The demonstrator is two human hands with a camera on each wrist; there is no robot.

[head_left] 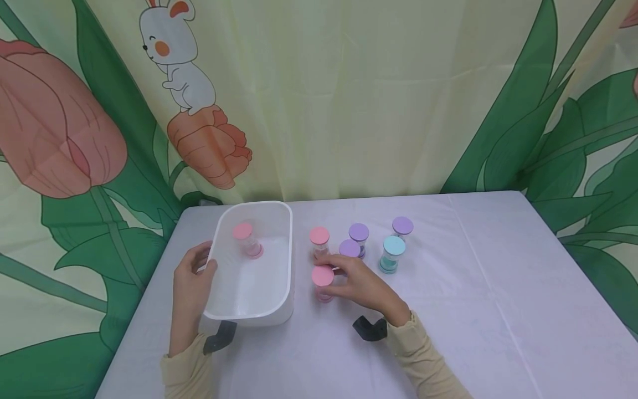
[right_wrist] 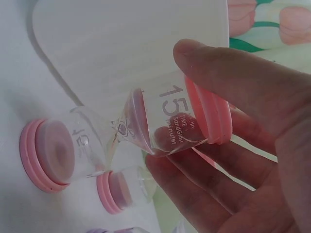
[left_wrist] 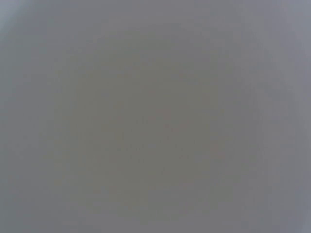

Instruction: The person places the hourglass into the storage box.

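Beige cloth sleeves [head_left: 423, 354] foremost | right hand [head_left: 361, 282]: thumb and fingers pinching pink-capped transparent hourglass [head_left: 323, 276], just right of rectangular white tub [head_left: 251, 296] near desk [head_left: 448, 310]'s back left corner | left hand [head_left: 191, 282]: loosely curved, touching tub | apparent step: grasping; next calls for steady lift

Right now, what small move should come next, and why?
Perhaps lift the pink sand timer toward the white tub: the right hand holds it, the left hand rests against the tub, and another pink timer stands inside.
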